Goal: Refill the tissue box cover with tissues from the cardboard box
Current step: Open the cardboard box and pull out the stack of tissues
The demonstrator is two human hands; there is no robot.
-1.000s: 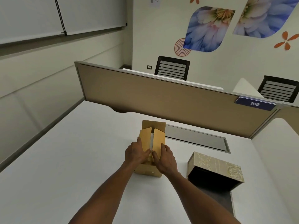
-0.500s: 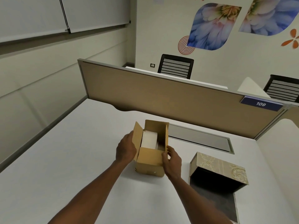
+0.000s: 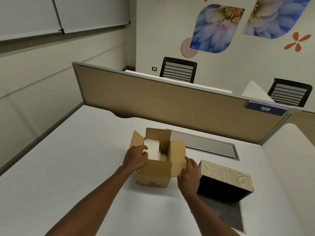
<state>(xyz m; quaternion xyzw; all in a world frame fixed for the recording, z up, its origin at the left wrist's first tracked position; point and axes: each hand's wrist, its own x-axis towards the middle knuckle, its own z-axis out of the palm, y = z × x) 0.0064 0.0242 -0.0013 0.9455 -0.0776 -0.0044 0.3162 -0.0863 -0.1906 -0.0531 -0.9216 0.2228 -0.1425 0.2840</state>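
A brown cardboard box [image 3: 154, 174] stands on the white desk [image 3: 68, 167] with all its flaps spread. A white stack of tissues [image 3: 152, 149] fills its left half. My left hand [image 3: 135, 158] reaches over the left edge, fingers resting on the tissue stack. My right hand [image 3: 187, 174] holds the right flap folded outward. To the right lies the beige patterned tissue box cover [image 3: 225, 176], its dark inside facing me and its lid [image 3: 223, 213] flat on the desk in front of it.
A tan partition panel [image 3: 170, 106] closes off the far side of the desk. A grey cable hatch [image 3: 204, 145] is set into the desk just behind the box. Two black chairs stand beyond the partition.
The box flaps, held together a second ago, now stand spread. My left hand has moved from the left flap onto the tissues; my right hand has pushed the right flap outward.
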